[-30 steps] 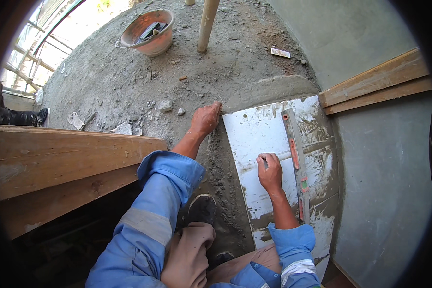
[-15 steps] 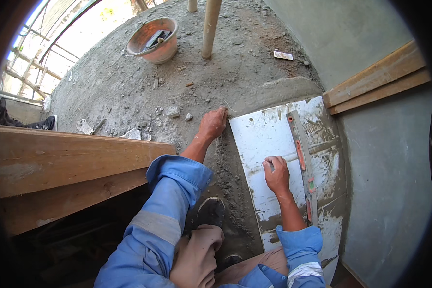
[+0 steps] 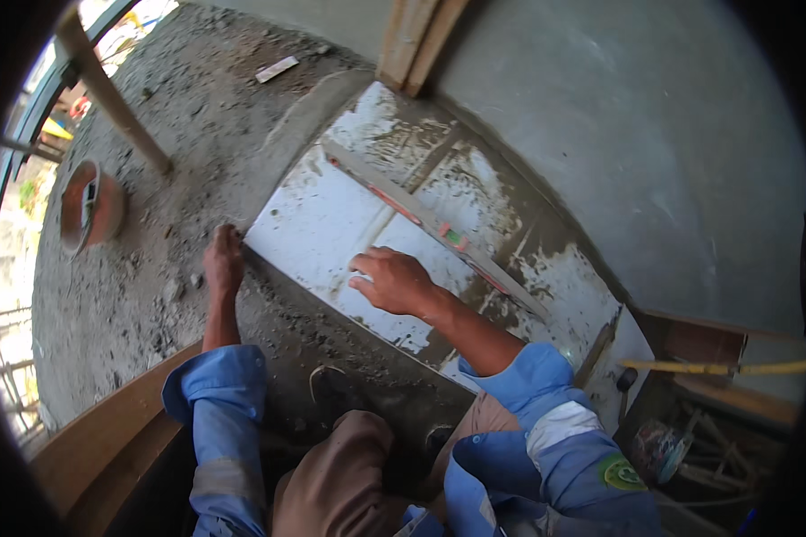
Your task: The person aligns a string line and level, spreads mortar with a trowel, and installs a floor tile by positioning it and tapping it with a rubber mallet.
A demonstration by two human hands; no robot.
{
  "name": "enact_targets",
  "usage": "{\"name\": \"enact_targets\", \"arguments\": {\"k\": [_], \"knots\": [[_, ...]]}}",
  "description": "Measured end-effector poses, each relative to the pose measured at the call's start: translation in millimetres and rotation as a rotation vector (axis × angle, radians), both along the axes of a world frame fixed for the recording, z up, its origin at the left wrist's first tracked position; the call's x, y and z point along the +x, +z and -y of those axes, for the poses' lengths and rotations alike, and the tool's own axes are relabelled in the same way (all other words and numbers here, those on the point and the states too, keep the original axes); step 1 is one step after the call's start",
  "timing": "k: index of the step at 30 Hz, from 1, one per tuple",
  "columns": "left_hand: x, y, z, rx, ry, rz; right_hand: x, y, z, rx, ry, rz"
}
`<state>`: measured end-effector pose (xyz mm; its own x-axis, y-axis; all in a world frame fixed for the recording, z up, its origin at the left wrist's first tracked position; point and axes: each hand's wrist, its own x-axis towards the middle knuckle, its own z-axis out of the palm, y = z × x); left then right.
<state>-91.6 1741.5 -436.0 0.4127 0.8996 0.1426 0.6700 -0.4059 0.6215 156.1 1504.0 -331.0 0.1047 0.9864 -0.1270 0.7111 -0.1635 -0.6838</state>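
White tiles (image 3: 317,210), smeared with grey mortar, lie in a strip along the wall. At their far left corner is my left hand (image 3: 224,259), low over the mortar bed, its fingers pinched together; what they hold, if anything, is hidden. My right hand (image 3: 392,281) is above the left part of the tiles with its fingers curled in. Whether something small sits in its grip I cannot make out. Beyond that hand a long spirit level (image 3: 421,224) with orange grips and a green vial rests lengthwise on the tiles.
An orange bucket (image 3: 107,210) and a pole (image 3: 121,112) stand on the rough ground at left. A wooden board (image 3: 121,434) runs beside my left arm. A grey wall (image 3: 618,134) borders the tiles. At right are a mallet (image 3: 627,379), a yellow handle (image 3: 752,368) and scrap wood.
My view has swung to the right, so the tiles now lie slantwise and the tools at right show. My left hand stays by the tile corner; my right hand stays over the tiles, now turned leftward.
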Motion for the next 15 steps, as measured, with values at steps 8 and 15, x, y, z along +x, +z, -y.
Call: {"name": "enact_targets", "arguments": {"k": [8,15], "knots": [[-11,-29,-20,-0.071,-0.008,-0.301,-9,66,84,-0.038,-0.086,-0.050],[-13,-48,-35,-0.215,0.055,-0.170,15,87,129,-0.066,-0.208,-0.006]]}}
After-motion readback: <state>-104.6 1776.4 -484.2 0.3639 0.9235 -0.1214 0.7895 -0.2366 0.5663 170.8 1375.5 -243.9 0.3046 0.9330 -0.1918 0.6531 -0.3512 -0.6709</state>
